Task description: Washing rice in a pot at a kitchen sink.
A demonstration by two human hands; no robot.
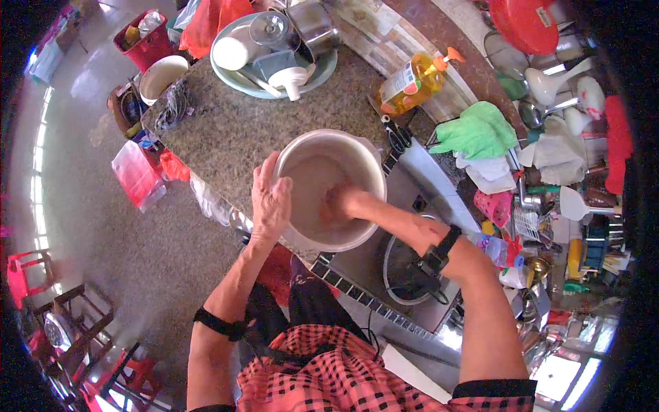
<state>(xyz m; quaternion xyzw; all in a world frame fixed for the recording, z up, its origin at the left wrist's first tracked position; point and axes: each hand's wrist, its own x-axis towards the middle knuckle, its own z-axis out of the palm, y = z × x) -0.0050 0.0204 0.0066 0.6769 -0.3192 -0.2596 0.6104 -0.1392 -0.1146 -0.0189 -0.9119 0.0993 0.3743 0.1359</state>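
Observation:
A deep, whitish pot or bucket (pixel 371 226) stands at the edge of the speckled stone counter (pixel 231 139), with cloudy liquid inside. My left hand (pixel 272 198) lies against its left rim, thumb over the edge and fingers along the outer wall. Reaching in from the right, my right hand (pixel 342 203) is down inside the vessel; its fingers are blurred and partly under the liquid, so whether they hold something is hidden. Right of the vessel lie black-handled scissors (pixel 396 135). A round glass lid (pixel 388 273) rests on the dark surface below my right forearm.
A basin (pixel 221 77) of dishes stands at the counter's far end. A bottle of orange liquid (pixel 406 87) and a green cloth (pixel 476 131) are at the right, before many hanging utensils. A red bin (pixel 146 49) and stools (pixel 31 270) stand on the left floor.

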